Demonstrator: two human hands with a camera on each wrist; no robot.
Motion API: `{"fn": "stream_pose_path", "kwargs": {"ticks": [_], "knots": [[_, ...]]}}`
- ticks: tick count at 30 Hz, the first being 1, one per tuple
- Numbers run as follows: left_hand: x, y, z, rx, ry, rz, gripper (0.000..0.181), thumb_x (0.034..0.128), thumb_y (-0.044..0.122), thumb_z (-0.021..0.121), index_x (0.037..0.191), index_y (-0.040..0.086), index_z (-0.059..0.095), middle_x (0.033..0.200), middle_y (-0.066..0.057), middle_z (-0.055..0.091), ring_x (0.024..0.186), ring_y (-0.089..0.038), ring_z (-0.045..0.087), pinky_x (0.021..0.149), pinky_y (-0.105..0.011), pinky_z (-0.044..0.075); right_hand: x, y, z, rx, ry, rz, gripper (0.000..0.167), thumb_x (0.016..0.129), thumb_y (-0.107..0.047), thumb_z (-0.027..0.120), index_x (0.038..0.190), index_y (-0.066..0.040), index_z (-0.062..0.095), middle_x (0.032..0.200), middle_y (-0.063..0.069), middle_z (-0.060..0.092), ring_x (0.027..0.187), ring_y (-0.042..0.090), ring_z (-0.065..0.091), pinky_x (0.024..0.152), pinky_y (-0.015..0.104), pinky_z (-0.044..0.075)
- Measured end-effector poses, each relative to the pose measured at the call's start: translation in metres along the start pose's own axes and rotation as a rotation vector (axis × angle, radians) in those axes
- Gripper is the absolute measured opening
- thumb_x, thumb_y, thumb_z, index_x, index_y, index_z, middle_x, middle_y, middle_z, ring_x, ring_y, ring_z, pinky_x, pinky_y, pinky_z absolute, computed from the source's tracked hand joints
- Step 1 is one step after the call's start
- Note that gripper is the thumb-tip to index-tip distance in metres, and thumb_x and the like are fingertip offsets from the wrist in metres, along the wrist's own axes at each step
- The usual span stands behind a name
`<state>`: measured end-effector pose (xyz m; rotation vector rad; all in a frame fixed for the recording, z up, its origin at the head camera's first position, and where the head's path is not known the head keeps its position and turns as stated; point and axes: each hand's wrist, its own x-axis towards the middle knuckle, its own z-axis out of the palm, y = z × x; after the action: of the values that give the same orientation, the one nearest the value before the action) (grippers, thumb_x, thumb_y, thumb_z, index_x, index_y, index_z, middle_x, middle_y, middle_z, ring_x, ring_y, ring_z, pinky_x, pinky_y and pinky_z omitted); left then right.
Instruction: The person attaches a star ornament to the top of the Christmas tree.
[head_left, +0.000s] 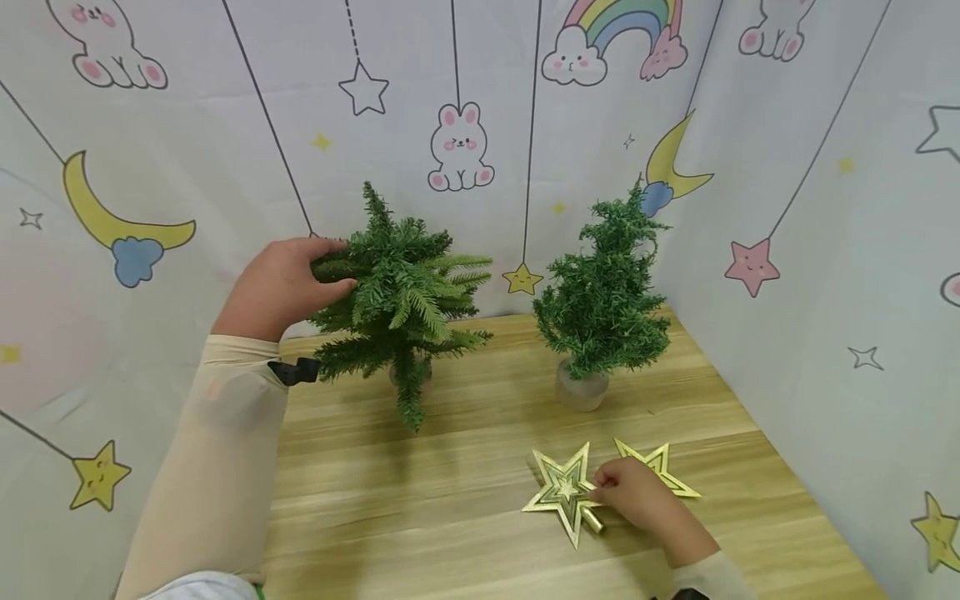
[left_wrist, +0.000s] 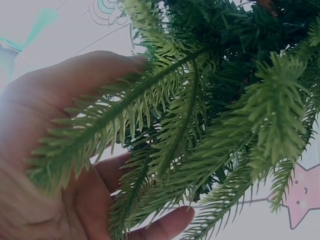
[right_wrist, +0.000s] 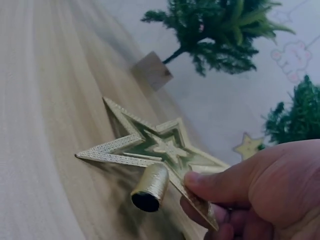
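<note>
Near the middle of the head frame, left of centre, a green tree [head_left: 397,292] stands on the wooden counter [head_left: 465,483], light-tipped branches on its right side. The left hand [head_left: 281,283] reaches into its left side, thumb and fingers spread apart about the branches; the needles hide the contact, so I cannot tell whether it grips a stem. At lower right, the right hand [head_left: 637,496] pinches one point of a gold star [head_left: 566,490] between thumb and fingers. The right wrist view shows the star tilted, with a short gold tube [right_wrist: 150,187] at its lower edge, the dark end facing the lower left. A second star [head_left: 658,468] lies on the counter just beyond that hand, partly hidden by it. Right of centre stands a darker tree [head_left: 603,300] on a pale round base [head_left: 582,387]. Behind everything hangs a white backdrop [head_left: 405,50] printed with moons, stars, rabbits and a rainbow.
</note>
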<state>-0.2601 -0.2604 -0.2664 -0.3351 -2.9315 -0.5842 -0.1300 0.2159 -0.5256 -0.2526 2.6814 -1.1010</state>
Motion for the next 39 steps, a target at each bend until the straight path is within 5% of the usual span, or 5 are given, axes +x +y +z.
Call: {"fn": "stream_pose_path", "kwargs": {"ticks": [5, 12, 25, 39], "knots": [[-0.001, -0.001, 0.001, -0.001, 0.005, -0.003, 0.060, 0.0959, 0.039, 0.073, 0.150, 0.017, 0.058, 0.152, -0.016, 0.054, 0.107, -0.035, 0.064, 0.095, -0.061, 0.049, 0.002, -0.002, -0.009, 0.095, -0.037, -0.022, 0.012, 0.091, -0.013, 0.079, 0.081, -0.011, 0.073, 0.077, -0.004, 0.064, 0.072, 0.013, 0.055, 0.064, 0.028, 0.048], [-0.001, 0.000, 0.002, 0.005, 0.000, -0.005, 0.062, 0.0953, 0.041, 0.074, 0.150, 0.017, 0.058, 0.153, -0.016, 0.054, 0.122, -0.040, 0.061, 0.099, -0.063, 0.047, 0.006, -0.022, -0.021, 0.144, -0.008, -0.059, 0.007, 0.093, -0.012, 0.078, 0.087, -0.008, 0.075, 0.081, -0.002, 0.067, 0.074, 0.012, 0.056, 0.064, 0.026, 0.049], [-0.001, -0.001, 0.003, 0.015, 0.002, 0.007, 0.063, 0.0955, 0.040, 0.074, 0.151, 0.016, 0.057, 0.153, -0.016, 0.054, 0.134, -0.042, 0.053, 0.104, -0.065, 0.044, 0.016, -0.064, -0.063, 0.037, 0.184, -0.073, 0.008, 0.096, -0.022, 0.076, 0.098, -0.015, 0.078, 0.087, -0.001, 0.070, 0.073, 0.019, 0.054, 0.061, 0.032, 0.045], [-0.003, 0.000, 0.001, 0.000, 0.003, 0.001, 0.063, 0.0951, 0.038, 0.075, 0.151, 0.016, 0.056, 0.153, -0.015, 0.053, 0.128, -0.041, 0.057, 0.103, -0.065, 0.046, 0.021, -0.092, -0.091, 0.161, 0.324, -0.112, 0.014, 0.098, -0.022, 0.075, 0.099, -0.008, 0.078, 0.093, 0.005, 0.071, 0.074, 0.020, 0.054, 0.060, 0.029, 0.045]]}}
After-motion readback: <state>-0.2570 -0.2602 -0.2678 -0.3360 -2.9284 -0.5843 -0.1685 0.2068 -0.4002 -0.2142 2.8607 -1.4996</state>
